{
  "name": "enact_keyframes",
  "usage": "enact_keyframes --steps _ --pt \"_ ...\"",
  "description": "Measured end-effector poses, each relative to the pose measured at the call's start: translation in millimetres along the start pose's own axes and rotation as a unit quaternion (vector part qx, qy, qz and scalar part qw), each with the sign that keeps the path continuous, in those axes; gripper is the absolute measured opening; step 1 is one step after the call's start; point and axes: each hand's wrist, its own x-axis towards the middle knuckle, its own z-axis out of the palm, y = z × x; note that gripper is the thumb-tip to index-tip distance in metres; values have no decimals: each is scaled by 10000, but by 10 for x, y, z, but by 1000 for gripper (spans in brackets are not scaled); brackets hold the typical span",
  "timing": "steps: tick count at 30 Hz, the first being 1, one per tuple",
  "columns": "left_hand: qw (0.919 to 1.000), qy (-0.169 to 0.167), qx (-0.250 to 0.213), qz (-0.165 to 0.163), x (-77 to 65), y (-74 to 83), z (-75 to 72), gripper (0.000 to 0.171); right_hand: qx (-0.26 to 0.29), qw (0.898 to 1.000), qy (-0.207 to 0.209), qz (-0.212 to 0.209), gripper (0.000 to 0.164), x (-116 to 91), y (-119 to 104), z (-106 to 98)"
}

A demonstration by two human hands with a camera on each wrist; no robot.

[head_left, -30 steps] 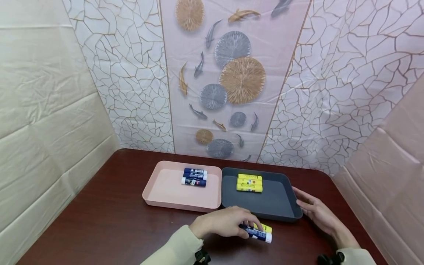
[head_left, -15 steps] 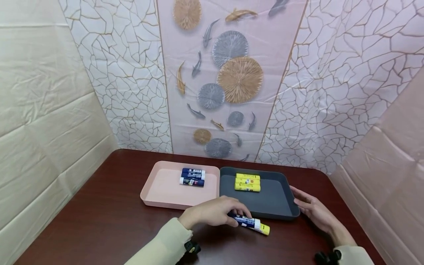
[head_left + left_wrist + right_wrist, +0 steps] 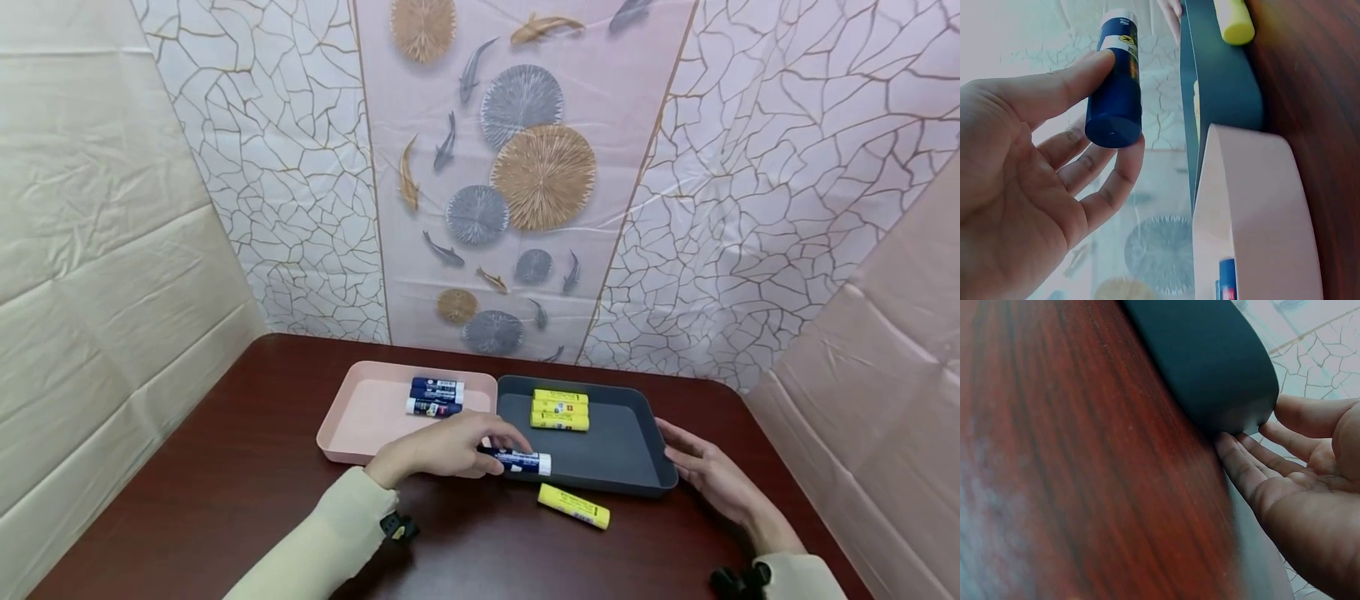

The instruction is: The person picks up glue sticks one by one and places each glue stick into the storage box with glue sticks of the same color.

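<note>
My left hand (image 3: 450, 446) pinches a dark blue glue stick (image 3: 521, 461) with a white cap. In the left wrist view, thumb and fingertips grip this glue stick (image 3: 1114, 94) from opposite sides. It is above the front edge where the pink tray (image 3: 375, 417) and dark grey tray (image 3: 622, 446) meet. My right hand (image 3: 716, 479) touches the dark tray's right end. Its fingers are fairly straight against the tray's wall (image 3: 1229, 381) in the right wrist view. A yellow glue stick (image 3: 573, 507) lies on the table before the dark tray.
Three blue glue sticks (image 3: 435, 397) lie side by side in the pink tray. Three yellow glue sticks (image 3: 560, 410) lie in the dark tray. The brown table (image 3: 225, 483) meets cloth-covered walls at its back and sides.
My left hand has lifted the blue glue stick and carried it left and away from me, uncovering the yellow one on the table. My right hand stays at the dark tray.
</note>
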Motion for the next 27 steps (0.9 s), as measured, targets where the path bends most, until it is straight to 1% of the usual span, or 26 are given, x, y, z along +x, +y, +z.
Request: enact_keyframes --steps 4,11,14,18,21,27 --pt "9999 133 -19 -65 -80 -58 -108 36 7 10000 -57 -38 71 6 -21 -8" --pt "9989 361 214 -195 -170 -168 -245 36 58 10000 -8 -39 72 18 -12 -5" --pt "9981 438 223 -366 -213 -220 -284 37 62 10000 -45 -40 72 15 2 -8" --pt "9966 503 34 -655 -297 -301 -340 37 39 9999 -13 97 72 5 14 -2" --pt "9958 564 -9 -716 -363 -373 -403 36 12 9999 35 142 71 2 20 -1" --pt "9947 630 175 -796 -439 -486 -536 37 14 10000 3 16 71 0 15 -17"
